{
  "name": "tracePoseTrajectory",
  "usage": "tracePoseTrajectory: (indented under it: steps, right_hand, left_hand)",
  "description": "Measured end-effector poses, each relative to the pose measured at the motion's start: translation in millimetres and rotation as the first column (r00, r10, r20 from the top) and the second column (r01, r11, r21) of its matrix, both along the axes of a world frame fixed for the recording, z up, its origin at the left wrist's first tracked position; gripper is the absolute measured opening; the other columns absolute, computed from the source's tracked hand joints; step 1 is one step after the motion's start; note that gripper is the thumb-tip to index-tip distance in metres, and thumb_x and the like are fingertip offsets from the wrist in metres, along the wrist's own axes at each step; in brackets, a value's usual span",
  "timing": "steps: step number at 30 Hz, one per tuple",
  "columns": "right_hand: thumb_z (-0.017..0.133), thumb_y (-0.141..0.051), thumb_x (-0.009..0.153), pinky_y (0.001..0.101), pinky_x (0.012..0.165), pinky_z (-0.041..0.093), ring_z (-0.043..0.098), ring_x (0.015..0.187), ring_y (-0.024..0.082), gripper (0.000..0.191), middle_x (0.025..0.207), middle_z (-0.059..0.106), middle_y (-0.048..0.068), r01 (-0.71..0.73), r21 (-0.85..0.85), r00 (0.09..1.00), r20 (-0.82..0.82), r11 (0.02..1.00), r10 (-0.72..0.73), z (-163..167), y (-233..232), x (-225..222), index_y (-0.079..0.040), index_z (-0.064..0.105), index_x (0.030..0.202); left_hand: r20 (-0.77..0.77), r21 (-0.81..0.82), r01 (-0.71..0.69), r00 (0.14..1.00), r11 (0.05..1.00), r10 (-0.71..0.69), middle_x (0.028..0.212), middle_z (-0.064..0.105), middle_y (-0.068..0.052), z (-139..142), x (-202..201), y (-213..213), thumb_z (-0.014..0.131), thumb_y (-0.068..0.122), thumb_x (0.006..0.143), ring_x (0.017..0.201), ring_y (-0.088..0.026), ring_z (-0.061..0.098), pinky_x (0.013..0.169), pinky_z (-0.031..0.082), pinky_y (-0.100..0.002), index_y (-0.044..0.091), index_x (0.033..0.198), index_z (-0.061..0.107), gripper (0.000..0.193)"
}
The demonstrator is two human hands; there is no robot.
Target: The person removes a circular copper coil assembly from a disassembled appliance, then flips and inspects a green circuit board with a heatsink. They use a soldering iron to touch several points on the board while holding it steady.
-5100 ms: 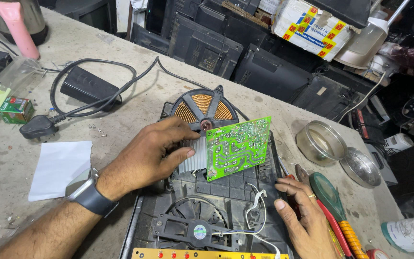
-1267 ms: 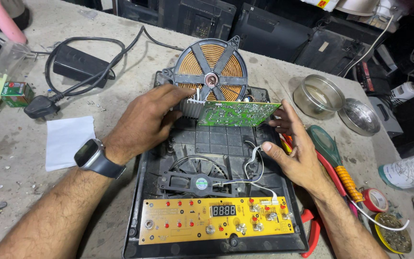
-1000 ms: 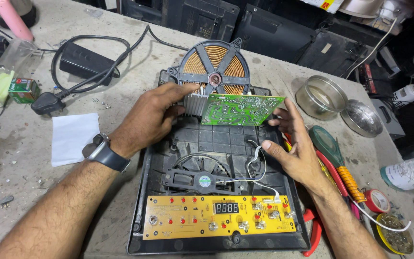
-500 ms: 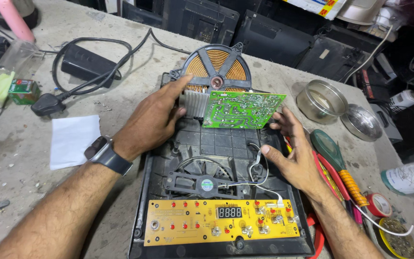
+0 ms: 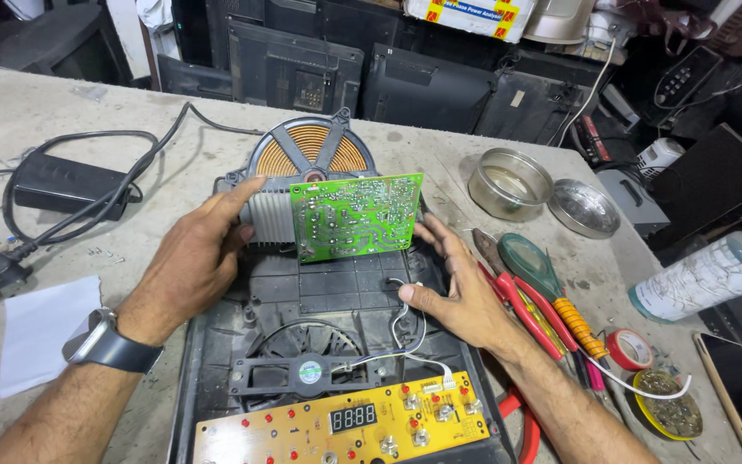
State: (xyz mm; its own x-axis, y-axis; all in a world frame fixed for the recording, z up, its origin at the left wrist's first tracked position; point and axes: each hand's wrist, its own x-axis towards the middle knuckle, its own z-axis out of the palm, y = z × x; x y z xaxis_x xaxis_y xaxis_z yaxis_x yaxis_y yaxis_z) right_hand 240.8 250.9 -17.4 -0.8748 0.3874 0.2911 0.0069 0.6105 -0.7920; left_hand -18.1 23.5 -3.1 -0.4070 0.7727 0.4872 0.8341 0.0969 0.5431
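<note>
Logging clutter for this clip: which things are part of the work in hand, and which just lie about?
In hand: left hand, right hand, green circuit board, heat sink, copper coil, black casing, yellow control board.
Lying about: pliers, tape roll, steel bowl, power adapter.

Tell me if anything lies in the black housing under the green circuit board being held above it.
Yes. Below the green circuit board, held by the left hand and right hand, the black housing holds white wires and a fan.
</note>
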Motion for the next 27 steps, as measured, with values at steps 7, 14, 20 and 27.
tracePoseTrajectory:
  steps: [7,14,20,27]
  right_hand:
    - [0.078,-0.016,0.084,0.0411,0.127,0.016,0.028,0.156,0.028,0.101,0.164,0.036,0.022,-0.086,-0.09,0.995,-0.065,0.992,0.08,-7,8,0,0.003,0.016,0.161]
    - [0.078,-0.014,0.085,0.0404,0.125,0.021,0.032,0.154,0.027,0.096,0.162,0.04,0.023,-0.057,-0.146,0.995,-0.095,0.988,0.044,-8,10,2,0.003,0.02,0.159]
    - [0.08,-0.016,0.084,0.0399,0.124,0.023,0.034,0.153,0.026,0.094,0.161,0.042,0.023,-0.03,-0.134,0.997,-0.073,0.991,0.02,-8,12,3,0.003,0.024,0.157]
    - [0.081,-0.017,0.083,0.0395,0.124,0.022,0.036,0.152,0.027,0.096,0.16,0.044,0.022,-0.05,-0.154,0.995,-0.094,0.987,0.036,-11,14,0,0.003,0.024,0.158]
  left_hand:
    - [-0.025,-0.121,-0.15,0.989,0.981,0.148,0.127,0.067,-0.016,0,-6,19,0.055,0.006,0.094,0.101,-0.037,0.069,0.084,0.054,-0.047,0.019,0.152,0.044,0.06]
    - [0.126,-0.15,-0.087,0.986,0.985,0.107,0.114,0.073,-0.019,22,-7,23,0.059,0.003,0.094,0.098,-0.035,0.072,0.083,0.057,-0.042,0.023,0.148,0.053,0.058]
    - [0.296,-0.133,-0.071,0.949,0.989,0.108,0.107,0.075,-0.018,17,-12,31,0.057,0.002,0.089,0.089,-0.034,0.074,0.077,0.06,-0.043,0.024,0.145,0.054,0.06]
    - [-0.041,-0.11,-0.183,0.983,0.977,0.179,0.094,0.072,-0.023,-4,-15,28,0.06,0.003,0.089,0.081,-0.042,0.07,0.069,0.055,-0.051,0.012,0.151,0.043,0.065]
